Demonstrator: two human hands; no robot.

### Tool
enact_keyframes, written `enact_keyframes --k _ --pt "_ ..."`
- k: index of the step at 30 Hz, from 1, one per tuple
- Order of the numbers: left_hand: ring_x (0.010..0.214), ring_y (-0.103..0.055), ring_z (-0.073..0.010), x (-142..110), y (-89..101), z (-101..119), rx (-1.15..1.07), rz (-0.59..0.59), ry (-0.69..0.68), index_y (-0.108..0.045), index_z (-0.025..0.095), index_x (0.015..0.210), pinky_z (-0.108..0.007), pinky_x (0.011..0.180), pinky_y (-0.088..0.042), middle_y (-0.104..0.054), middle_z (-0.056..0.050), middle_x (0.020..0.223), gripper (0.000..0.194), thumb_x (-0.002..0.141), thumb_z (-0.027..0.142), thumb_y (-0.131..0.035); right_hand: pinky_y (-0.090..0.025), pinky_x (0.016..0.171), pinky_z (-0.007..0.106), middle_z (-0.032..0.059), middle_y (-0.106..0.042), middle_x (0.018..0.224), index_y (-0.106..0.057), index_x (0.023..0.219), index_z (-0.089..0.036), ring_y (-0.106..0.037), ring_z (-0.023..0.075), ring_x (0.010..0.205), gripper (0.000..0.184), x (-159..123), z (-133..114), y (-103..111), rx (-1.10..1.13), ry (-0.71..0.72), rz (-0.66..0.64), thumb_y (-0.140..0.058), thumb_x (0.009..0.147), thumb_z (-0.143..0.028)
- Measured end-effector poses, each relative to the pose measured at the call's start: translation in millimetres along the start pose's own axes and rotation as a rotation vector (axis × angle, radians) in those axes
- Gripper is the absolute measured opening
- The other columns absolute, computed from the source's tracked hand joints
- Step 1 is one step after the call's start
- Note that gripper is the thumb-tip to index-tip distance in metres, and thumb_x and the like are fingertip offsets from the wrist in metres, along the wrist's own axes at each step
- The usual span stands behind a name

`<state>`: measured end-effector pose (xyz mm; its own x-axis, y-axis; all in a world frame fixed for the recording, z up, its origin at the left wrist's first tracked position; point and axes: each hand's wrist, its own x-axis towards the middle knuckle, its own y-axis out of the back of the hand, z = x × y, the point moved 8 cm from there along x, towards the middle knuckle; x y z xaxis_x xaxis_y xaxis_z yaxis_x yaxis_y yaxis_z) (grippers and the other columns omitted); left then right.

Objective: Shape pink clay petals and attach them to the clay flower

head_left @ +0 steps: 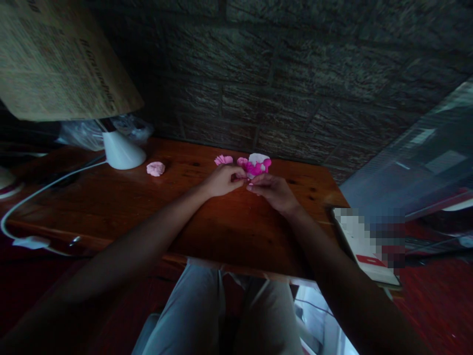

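Head view shows a pink bit [251,184] touching right-hand fingertips [256,189].

Open desktop [240,231] in front, wall [251,74] behind, lamp [81,88] left

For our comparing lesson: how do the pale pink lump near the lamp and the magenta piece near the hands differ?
Colour: the pale pink lump is light; the magenta piece is vivid.
Shape: the lump is compact, the magenta piece knobbly.
Place: the lump sits near the lamp; the magenta piece, by the left hand and right hand.
Both are pink.
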<state>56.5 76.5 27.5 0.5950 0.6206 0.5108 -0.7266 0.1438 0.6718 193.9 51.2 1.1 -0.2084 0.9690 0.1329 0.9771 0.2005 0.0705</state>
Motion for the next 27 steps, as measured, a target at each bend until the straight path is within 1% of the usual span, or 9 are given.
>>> enact_keyframes --k 4,7,12,14,16,19,21,24,27 --pt "0.072 -0.067 -0.0141 0.1 -1.4 -2.8 -0.008 0.003 0.001 -0.07 0.014 0.084 -0.025 0.068 -0.049 -0.075 -0.004 0.082 0.007 0.088 0.015 -0.064 -0.048 0.071 0.031 -0.0024 -0.068 0.071 -0.064 0.067 -0.021 -0.059 0.0132 0.067 0.032 0.0 -6.6 4.3 0.042 0.034 0.022 -0.091 0.059 -0.036" --pt "0.072 -0.066 -0.0139 0.0 -2.8 -3.9 0.002 -0.007 0.003 -0.071 0.015 0.085 -0.025 0.068 -0.049 -0.075 -0.004 0.082 0.008 0.088 0.016 -0.064 -0.049 0.075 0.031 -0.0031 -0.068 0.073 -0.063 0.068 -0.021 -0.059 0.0131 0.07 0.032 -0.8 -12.6 7.2 0.091 0.077 0.037 -0.09 0.059 -0.035" --pt "0.072 -0.066 -0.0135 0.0 -1.3 -1.2 0.012 0.003 -0.015 -0.07 0.014 0.083 -0.025 0.068 -0.048 -0.075 -0.004 0.082 0.008 0.087 0.015 -0.063 -0.047 0.069 0.029 -0.0049 -0.064 0.067 -0.062 0.067 -0.021 -0.056 0.0118 0.065 0.031 -1.0 -7.5 3.8 0.046 0.061 0.016 -0.089 0.061 -0.034" --pt "0.071 -0.065 -0.0133 -0.1 -0.9 -0.5 0.017 0.001 -0.017 -0.07 0.014 0.084 -0.024 0.067 -0.048 -0.075 -0.004 0.081 0.009 0.087 0.015 -0.063 -0.048 0.07 0.03 -0.0039 -0.066 0.068 -0.064 0.067 -0.021 -0.058 0.0126 0.066 0.027 -0.2 -3.0 -0.2 0.005 0.058 -0.01 -0.088 0.061 -0.033" --pt "0.071 -0.065 -0.0131 -0.2 -0.3 -1.1 0.01 0.004 -0.008 -0.071 0.014 0.084 -0.024 0.067 -0.048 -0.075 -0.004 0.082 0.009 0.088 0.015 -0.062 -0.05 0.074 0.032 -0.0021 -0.071 0.073 -0.069 0.07 -0.021 -0.063 0.0142 0.071 0.023 1.0 0.0 -2.7 -0.025 0.073 -0.021 -0.087 0.062 -0.033" --pt "0.072 -0.066 -0.0133 -0.3 0.1 -2.5 -0.02 0.007 0.007 -0.071 0.014 0.085 -0.025 0.069 -0.05 -0.075 -0.004 0.082 0.008 0.087 0.016 -0.063 -0.052 0.078 0.033 -0.0001 -0.075 0.079 -0.075 0.076 -0.022 -0.066 0.0159 0.075 0.021 2.6 1.8 -1.0 -0.058 0.09 0.008 -0.086 0.064 -0.035" --pt "0.073 -0.067 -0.0136 -0.2 -0.2 -1.9 -0.026 0.005 0.005 -0.071 0.014 0.085 -0.025 0.069 -0.05 -0.075 -0.004 0.083 0.008 0.087 0.017 -0.064 -0.052 0.077 0.033 0.0011 -0.076 0.082 -0.078 0.08 -0.022 -0.066 0.0161 0.074 0.022 2.8 0.5 1.9 -0.093 0.096 0.033 -0.085 0.066 -0.038" --pt "0.076 -0.068 -0.0141 0.0 0.2 1.3 -0.031 0.01 -0.008 -0.071 0.014 0.087 -0.025 0.071 -0.051 -0.076 -0.005 0.084 0.008 0.088 0.018 -0.064 -0.051 0.069 0.032 0.0026 -0.077 0.083 -0.08 0.088 -0.022 -0.064 0.0157 0.069 0.026 2.3 -2.5 7.1 -0.148 0.097 0.067 -0.08 0.073 -0.042" --pt "0.079 -0.07 -0.0147 0.2 2.5 3.6 -0.07 0.034 -0.006 -0.072 0.014 0.089 -0.025 0.075 -0.052 -0.077 -0.006 0.088 0.011 0.09 0.021 -0.064 -0.048 0.061 0.03 0.0025 -0.076 0.079 -0.08 0.088 -0.021 -0.06 0.0144 0.063 0.024 2.2 -3.6 14.4 -0.159 0.091 0.132 -0.076 0.074 -0.04"
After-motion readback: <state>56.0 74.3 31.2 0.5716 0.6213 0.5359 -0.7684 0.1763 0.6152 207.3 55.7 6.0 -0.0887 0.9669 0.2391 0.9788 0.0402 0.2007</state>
